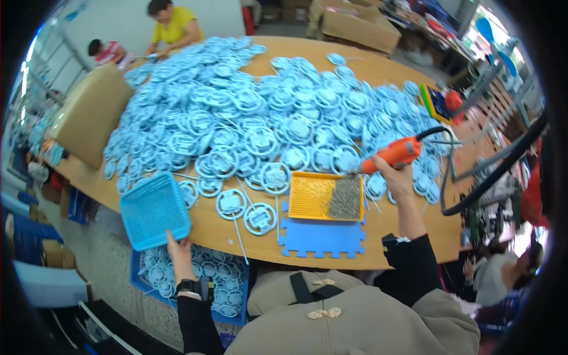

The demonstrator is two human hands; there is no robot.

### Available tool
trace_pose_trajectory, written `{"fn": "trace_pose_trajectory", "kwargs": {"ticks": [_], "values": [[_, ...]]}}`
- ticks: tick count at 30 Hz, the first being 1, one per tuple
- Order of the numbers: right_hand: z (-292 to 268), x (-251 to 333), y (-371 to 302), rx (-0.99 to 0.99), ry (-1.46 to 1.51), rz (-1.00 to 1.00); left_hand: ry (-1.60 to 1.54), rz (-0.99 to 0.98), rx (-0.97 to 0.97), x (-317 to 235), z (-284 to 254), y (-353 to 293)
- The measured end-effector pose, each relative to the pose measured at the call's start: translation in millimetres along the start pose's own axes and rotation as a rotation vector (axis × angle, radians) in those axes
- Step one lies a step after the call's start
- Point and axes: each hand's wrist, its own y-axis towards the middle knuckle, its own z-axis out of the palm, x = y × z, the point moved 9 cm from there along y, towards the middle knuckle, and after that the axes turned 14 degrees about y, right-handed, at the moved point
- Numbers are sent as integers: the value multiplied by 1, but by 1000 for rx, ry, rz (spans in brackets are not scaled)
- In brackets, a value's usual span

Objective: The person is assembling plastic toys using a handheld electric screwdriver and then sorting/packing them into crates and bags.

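Note:
My left hand grips the near rim of a light-blue plastic basket, which is tilted at the table's left front edge. In my right hand is an orange electric screwdriver with a black cord, its tip pointing left. That tip hangs at the upper right of a yellow perforated tray. A heap of small metal screws fills the tray's right part. Under the tray's near side lies a blue foam mat. Between basket and tray rest light-blue round plastic pieces with thin rods.
A large pile of the same blue pieces covers much of the wooden table. Below its front edge, a blue crate holds more. Cardboard stands at the left. Across the table is a person in a yellow top. Cables loop at the right.

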Motion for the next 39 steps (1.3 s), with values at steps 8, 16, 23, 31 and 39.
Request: {"fn": "trace_pose_trajectory", "kwargs": {"ticks": [8,16,23,31,39], "values": [[12,54,7,38,65,4,-16,-6,-108,3,11,-18],[44,117,-15,154,-29,-139,-46,-53,-113,7,2,-15],[51,22,-40,140,-54,-113,-148,-13,-39,-5,-6,-2],[59,25,-47,145,-80,-58,95,-50,-56,-65,-135,-10],[74,2,-78,34,-100,-62,243,-114,-301,-105,-166,73]]}}
